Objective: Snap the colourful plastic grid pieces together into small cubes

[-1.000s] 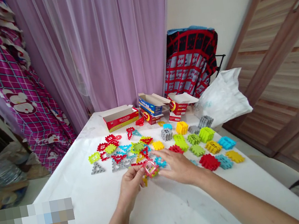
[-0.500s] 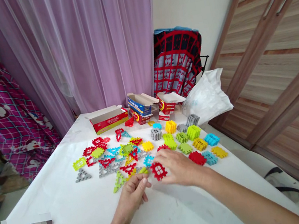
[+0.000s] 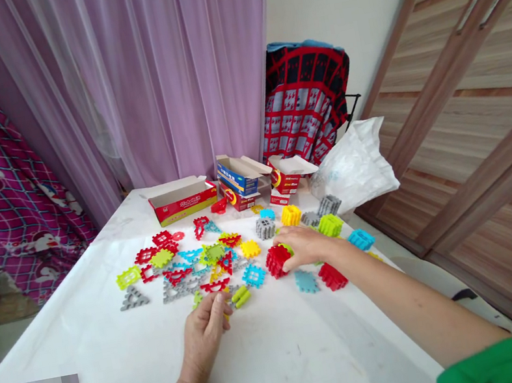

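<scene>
My right hand [image 3: 304, 246] is wrapped round the side of a stack of red square building pieces [image 3: 277, 261] with notched edges. Its fingertips are hidden behind the stack. My left hand [image 3: 207, 317] is closed near the front of the loose pieces, thumb pressed to the fingers; what it grips, if anything, I cannot make out. Just beside its fingertips are lime-green pieces [image 3: 241, 296]. A blue window-shaped square piece [image 3: 254, 276] lies between the hands. Near my right wrist are a light-blue square piece [image 3: 306, 281] and another red stack [image 3: 333, 276].
Mixed triangles and squares lie to the left, including a grey triangle [image 3: 133, 297]. Yellow [image 3: 290, 215], grey [image 3: 328, 205] and lime [image 3: 330, 226] stacks stand behind my right hand. Open cardboard boxes [image 3: 183, 204] and a white bag [image 3: 355, 164] are at the back.
My right hand has moved away from my left hand, bringing the red window-shaped piece to the red stack. My left hand has shifted slightly left. The view has shifted a little too.
</scene>
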Demonstrator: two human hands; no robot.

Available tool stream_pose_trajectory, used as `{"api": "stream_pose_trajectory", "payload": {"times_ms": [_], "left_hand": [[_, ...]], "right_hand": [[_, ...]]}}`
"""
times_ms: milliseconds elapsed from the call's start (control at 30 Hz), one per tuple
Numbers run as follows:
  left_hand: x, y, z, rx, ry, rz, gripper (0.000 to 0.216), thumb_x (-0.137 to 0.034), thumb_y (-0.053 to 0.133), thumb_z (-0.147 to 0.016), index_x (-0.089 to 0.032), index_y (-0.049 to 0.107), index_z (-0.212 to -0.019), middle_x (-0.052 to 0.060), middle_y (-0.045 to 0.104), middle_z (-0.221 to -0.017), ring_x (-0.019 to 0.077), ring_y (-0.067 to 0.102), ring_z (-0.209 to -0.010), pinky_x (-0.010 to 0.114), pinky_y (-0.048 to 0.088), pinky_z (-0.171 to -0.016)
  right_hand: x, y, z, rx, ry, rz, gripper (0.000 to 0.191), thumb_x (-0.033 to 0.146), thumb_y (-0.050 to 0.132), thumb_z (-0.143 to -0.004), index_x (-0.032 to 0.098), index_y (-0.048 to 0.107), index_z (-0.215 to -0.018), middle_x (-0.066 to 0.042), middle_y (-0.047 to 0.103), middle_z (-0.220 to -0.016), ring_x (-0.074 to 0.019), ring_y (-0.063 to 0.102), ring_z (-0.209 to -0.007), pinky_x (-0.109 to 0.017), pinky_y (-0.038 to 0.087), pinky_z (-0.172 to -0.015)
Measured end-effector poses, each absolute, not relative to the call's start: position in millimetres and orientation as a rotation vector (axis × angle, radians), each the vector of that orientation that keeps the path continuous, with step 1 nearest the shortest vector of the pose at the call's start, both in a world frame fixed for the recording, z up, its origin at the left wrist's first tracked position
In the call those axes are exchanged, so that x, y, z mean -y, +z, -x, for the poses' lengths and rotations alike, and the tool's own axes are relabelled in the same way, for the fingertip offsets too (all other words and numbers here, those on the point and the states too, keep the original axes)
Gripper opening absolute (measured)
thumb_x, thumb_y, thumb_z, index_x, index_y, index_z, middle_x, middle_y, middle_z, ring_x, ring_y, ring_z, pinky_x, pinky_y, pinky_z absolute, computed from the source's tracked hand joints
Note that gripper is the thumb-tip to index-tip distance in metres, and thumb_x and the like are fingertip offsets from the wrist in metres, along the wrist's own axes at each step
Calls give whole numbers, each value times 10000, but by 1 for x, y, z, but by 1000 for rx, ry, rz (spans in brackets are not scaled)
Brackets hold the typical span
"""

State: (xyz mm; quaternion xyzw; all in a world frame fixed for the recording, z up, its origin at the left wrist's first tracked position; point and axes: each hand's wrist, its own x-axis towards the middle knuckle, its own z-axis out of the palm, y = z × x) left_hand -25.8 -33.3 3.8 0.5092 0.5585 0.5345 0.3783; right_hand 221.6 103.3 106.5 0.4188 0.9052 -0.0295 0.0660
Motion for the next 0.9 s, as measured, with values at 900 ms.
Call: {"api": "stream_pose_trajectory", "payload": {"times_ms": [900], "left_hand": [[32,1,25,-1446,1381,-1265,529,-646,490,-825,-160,699,-815,15,633,-607,104,525,-445,216,437,-439]], "right_hand": [[-102,104,-223,-2716,-63,-1238,657,480,753,-655,202,609,-1233,-113,632,-1138,-298,576,-1071,-351,436,-871]]}}
